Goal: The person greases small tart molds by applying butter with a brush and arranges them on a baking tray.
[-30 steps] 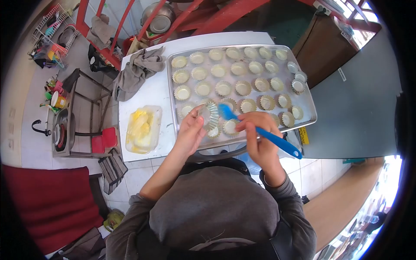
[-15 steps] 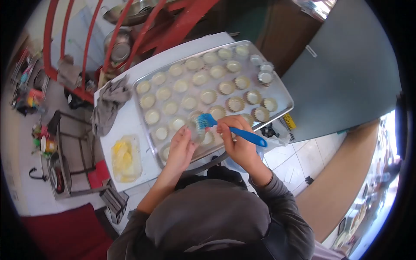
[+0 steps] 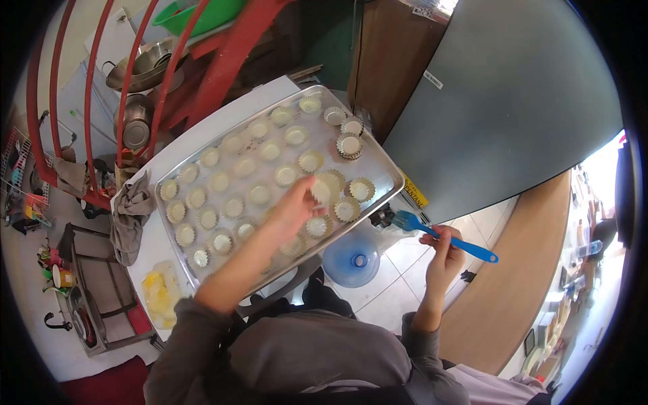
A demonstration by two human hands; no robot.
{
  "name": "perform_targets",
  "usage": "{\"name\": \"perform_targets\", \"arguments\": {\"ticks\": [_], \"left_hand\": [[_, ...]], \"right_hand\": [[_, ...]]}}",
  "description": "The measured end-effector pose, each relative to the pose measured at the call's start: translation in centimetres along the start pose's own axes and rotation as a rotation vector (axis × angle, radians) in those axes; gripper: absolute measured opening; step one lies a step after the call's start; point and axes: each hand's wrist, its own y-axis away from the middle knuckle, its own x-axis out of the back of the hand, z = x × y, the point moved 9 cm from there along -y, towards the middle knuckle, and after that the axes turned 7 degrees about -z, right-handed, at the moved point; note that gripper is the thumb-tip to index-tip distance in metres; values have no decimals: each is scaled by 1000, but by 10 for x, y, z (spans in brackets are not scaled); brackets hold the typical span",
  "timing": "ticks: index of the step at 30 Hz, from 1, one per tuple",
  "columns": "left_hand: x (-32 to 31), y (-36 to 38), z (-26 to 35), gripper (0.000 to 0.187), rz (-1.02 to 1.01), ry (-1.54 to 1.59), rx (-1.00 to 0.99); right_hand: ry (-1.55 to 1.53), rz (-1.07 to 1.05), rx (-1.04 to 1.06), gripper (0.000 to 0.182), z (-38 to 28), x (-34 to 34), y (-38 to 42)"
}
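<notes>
My left hand (image 3: 297, 208) reaches over the metal baking tray (image 3: 395, 177), fingers closed at the edge of a small fluted tart tin (image 3: 327, 188). That tin looks slightly blurred. Rows of similar tart tins, such as one near the middle (image 3: 259, 195), cover the tray; my forearm hides some of them. Off the tray's right side, my right hand (image 3: 443, 255) grips the handle of a blue pastry brush (image 3: 466, 247), its bristles pointing left. A clear plastic container (image 3: 173, 312) with yellow, butter-like spread (image 3: 156, 291) stands by the tray's lower left corner.
A short stack of tart tins (image 3: 349, 144) stands at the tray's upper right. Beside the tray lies a grey cloth (image 3: 132, 214) on the white table (image 3: 202, 128). A blue water jug (image 3: 351, 259) is on the floor. Red railings (image 3: 91, 101) rise left; a grey panel (image 3: 499, 115) stands right.
My left hand has carried a tart tin up and right over the tray. My right hand has moved the brush away to the right, off the tin. The view has shifted.
</notes>
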Motion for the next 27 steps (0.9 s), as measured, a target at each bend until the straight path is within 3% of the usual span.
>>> {"name": "perform_targets", "arguments": {"ticks": [2, 5, 8, 11, 14, 20, 27], "left_hand": [[-11, -48, 8, 32, -107, -8, 41], [-20, -92, 20, 32, -60, -311, 36], [-23, -135, -4, 27, -107, -407, 265], [-34, -166, -27, 27, -88, -490, 332], [-52, -189, -41, 29, -146, -582, 235], [-80, -201, -47, 37, -53, -919, 140], [-101, -211, -42, 28, -138, -1654, -271]], "right_hand": [[19, 65, -48, 22, 16, 26, -2], [13, 123, -114, 25, 35, 44, 0], [-5, 125, -179, 25, 52, 49, -1], [-27, 115, -183, 24, 62, 49, -4], [-18, 97, -182, 24, 66, 47, -8], [-38, 95, -231, 23, 78, 53, -6], [-43, 98, -239, 23, 85, 56, -5]]}}
